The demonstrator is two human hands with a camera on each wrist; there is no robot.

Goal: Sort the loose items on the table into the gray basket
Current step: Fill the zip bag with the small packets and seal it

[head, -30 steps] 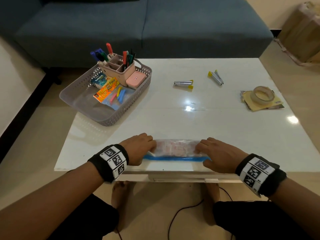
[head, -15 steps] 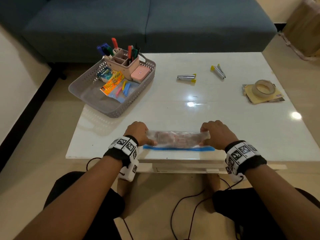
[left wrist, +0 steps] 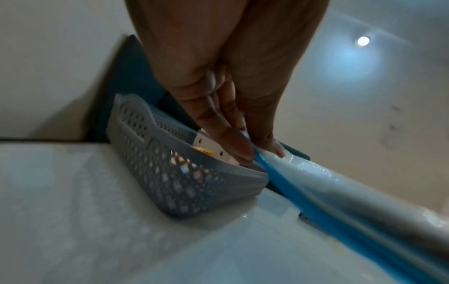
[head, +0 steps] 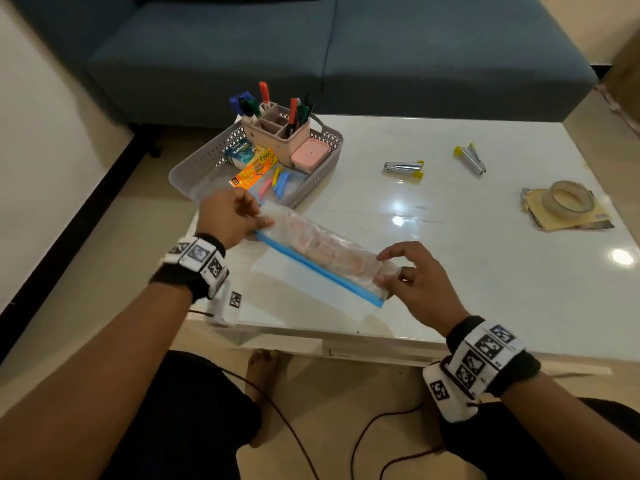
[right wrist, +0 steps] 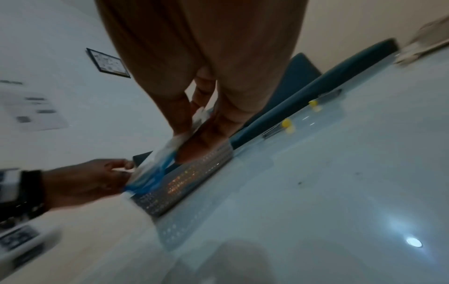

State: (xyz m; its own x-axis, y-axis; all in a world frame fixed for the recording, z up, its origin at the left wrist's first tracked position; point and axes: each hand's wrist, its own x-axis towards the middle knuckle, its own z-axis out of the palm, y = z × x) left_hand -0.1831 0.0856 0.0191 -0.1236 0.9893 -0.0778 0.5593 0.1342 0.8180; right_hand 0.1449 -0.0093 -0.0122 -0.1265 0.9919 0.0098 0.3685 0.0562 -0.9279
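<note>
Clear plastic zip bag [head: 322, 252] pinched at both ends.
Left hand [head: 230, 216] fingers pinch its end over the gray basket [head: 194, 168] rim; right hand [head: 419, 282] pinches the other end, above the white table [head: 485, 265] beside the basket.

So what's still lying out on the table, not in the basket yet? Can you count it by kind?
Staplers: 2
Tape rolls: 1
Paper piles under the tape: 1
Zip bags held in both hands: 1
Total: 5
</note>
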